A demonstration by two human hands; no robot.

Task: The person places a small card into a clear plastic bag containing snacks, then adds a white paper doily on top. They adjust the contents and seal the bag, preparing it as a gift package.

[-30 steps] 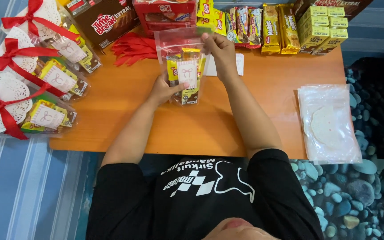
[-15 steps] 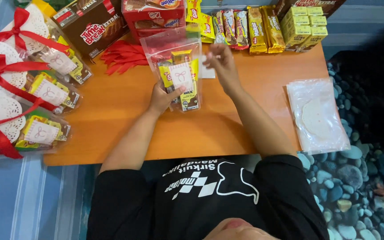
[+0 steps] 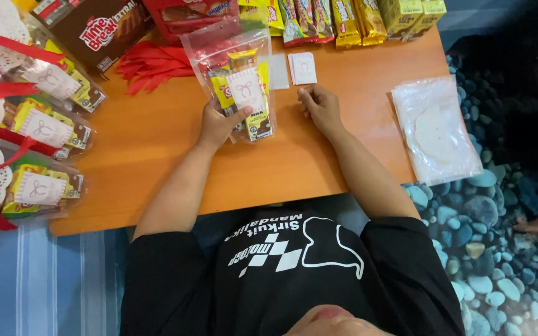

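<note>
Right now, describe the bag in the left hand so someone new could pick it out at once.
On the orange table, look mid-back, just right of the loose red ribbons. There the left hand grips a clear snack bag with a small white card on its front. Unlike the finished bags at the left edge, it has no red ribbon or white doily.

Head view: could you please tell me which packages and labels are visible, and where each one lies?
Clear plastic snack bag with a white tag: table centre, held by the left hand.
Small white cards: beside the right hand.
Brown carton: far left.
Yellow wrapped bars: far edge.
Ribboned finished bags: left edge.
Clear pouch of white doilies: right edge.
</note>
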